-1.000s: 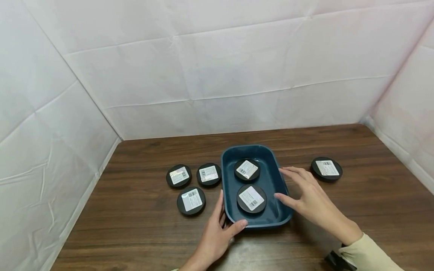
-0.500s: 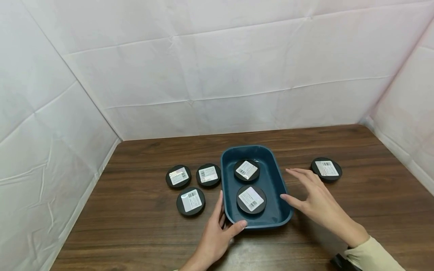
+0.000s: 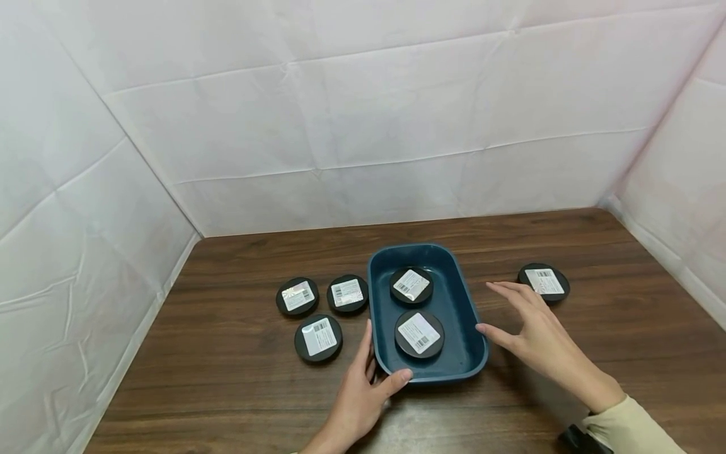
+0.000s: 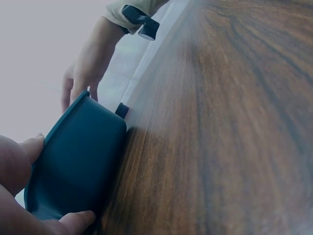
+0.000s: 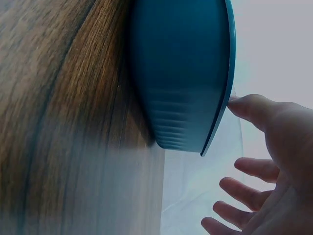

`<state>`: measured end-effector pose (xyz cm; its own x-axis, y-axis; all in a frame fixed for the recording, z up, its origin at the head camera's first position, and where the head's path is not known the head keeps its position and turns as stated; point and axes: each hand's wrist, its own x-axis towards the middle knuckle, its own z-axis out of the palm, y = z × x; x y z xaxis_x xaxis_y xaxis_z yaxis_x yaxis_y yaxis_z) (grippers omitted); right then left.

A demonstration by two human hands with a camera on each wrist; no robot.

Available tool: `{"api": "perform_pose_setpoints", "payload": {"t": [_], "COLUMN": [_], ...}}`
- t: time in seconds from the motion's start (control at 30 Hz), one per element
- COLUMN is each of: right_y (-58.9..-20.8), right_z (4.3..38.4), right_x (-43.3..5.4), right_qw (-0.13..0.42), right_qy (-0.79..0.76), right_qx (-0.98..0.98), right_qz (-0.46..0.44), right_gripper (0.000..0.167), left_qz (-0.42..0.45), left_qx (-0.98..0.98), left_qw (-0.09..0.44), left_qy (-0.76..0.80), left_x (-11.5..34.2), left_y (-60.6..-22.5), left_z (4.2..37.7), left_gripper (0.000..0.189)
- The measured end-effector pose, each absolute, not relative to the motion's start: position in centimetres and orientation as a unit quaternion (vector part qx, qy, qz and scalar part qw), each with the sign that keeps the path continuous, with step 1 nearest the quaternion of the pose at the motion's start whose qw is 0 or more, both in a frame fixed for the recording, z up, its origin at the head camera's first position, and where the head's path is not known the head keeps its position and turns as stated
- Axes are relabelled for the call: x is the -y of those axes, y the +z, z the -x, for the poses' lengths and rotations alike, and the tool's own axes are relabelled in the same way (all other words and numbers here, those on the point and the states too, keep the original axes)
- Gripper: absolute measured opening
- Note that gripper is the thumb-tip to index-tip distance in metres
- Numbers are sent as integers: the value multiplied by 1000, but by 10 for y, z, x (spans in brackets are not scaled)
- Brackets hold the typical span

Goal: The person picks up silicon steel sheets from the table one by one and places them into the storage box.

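A deep blue rectangular tray (image 3: 465, 353) stands on the wooden table and holds two black round discs with white barcode labels, a far disc (image 3: 422, 296) and a near disc (image 3: 405, 345). My left hand (image 3: 361, 398) grips the tray's near left corner, thumb at the rim and fingers along the outer wall. In the left wrist view, one fingertip (image 4: 85, 219) lies low on that wall. My right hand (image 3: 535, 337) is spread beside the tray's right side, holding nothing, its thumb close to the rim. Its separated fingers (image 5: 244, 193) show in the right wrist view.
Left of the tray lie three more labelled black discs: one disc (image 3: 287, 307), a second disc (image 3: 338, 307) and a nearer disc (image 3: 306, 357). Another disc (image 3: 558, 291) lies right, partly behind my right hand. White sheets (image 3: 340, 126) enclose the table's (image 3: 227, 378) back and sides.
My right hand has drawn back to the right, away from the tray's rim, and now overlaps the right disc in the head view. The left hand and tray stay put.
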<state>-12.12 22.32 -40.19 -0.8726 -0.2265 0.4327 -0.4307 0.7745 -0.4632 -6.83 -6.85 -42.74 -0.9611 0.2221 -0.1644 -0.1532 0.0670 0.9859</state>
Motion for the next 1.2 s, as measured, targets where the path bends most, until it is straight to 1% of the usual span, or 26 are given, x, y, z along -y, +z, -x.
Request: {"api": "perform_pose_setpoints", "payload": {"t": [0.53, 1.1, 1.2], "right_y": [-402, -409, -409], "right_z": [125, 133, 134], "right_x": [-237, -249, -251], "right_qw": [163, 230, 234], "right_qy": [278, 265, 263], "right_qx": [933, 917, 916], "right_qz": [-158, -188, -191], "right_gripper": [70, 73, 72], "left_qz": [-30, -34, -33], "left_qx": [-712, -713, -715], "left_qw": [134, 132, 132], "left_qy": [689, 687, 686], "left_x": [69, 68, 68], "left_y": [-427, -428, -427], "left_z": [68, 67, 68], "left_gripper": [102, 103, 103]}}
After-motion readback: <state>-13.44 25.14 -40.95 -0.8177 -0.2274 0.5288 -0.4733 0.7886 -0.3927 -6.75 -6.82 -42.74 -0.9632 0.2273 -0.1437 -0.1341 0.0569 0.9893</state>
